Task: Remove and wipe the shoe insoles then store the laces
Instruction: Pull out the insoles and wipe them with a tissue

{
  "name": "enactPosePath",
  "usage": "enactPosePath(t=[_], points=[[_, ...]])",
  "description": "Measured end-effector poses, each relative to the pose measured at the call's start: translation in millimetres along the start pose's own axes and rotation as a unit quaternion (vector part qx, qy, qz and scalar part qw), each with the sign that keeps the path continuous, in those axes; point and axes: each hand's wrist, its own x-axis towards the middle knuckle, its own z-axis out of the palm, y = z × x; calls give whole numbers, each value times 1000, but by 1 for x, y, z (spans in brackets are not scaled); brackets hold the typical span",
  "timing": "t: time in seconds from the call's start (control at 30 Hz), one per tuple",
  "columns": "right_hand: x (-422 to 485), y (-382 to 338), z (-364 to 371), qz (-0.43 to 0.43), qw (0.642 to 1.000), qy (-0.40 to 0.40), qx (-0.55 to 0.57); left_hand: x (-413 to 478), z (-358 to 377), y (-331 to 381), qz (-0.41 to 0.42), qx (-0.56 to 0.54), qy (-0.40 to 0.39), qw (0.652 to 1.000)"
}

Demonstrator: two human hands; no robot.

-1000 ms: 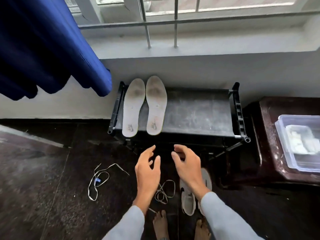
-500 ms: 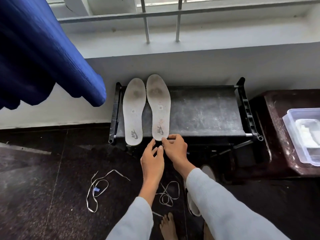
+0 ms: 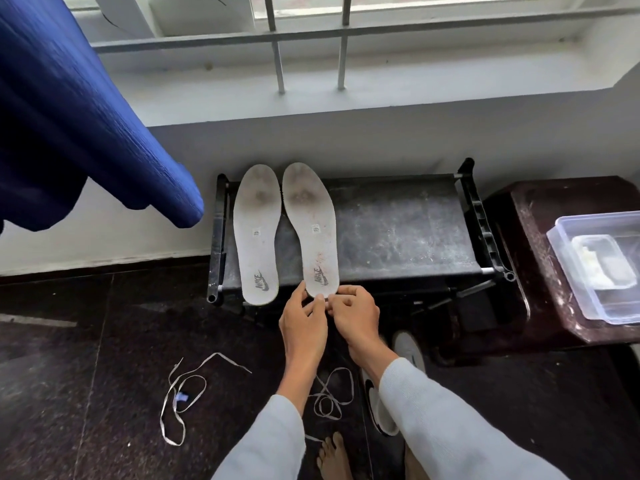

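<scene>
The insoles lie side by side along the left end of the black table (image 3: 398, 230), heels overhanging its front edge. Both hands pinch the heel of the right insole (image 3: 311, 230): the left hand (image 3: 303, 327) from the left, the right hand (image 3: 355, 315) from the right, though how firmly is hard to see. A careless pull could nudge the left insole (image 3: 258, 233) off the front edge onto the floor (image 3: 69, 375). The laces (image 3: 180, 396), (image 3: 330, 396) lie loose there near the person's bare feet and could catch or be trodden on.

Pale grey, seemingly ribbed long sleeves (image 3: 446, 417); bare feet (image 3: 334, 459).
</scene>
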Motion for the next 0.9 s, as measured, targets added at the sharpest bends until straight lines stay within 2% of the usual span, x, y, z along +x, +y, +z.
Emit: enactPosePath(t=[0.17,0.3,0.5,0.67,0.77,0.9], points=[[-2,-3,-10,-15,999,-29,-8,0,3,-5,13,9,4,1000],[-3,-3,-51,-58,998,-17,-24,5,10,-20,16,5,31,999],[8,-2,-177,-147,987,56,-35,-7,24,-29,1,-15,45,999],[45,-2,-302,-154,971,165,-74,-40,60,-24,-2,-18,54,998],[77,-4,-366,-156,951,227,-137,-55,99,-15,2,-29,56,998],[123,-3,-419,-173,917,247,-260,-71,173,12,26,-45,-7,999]])
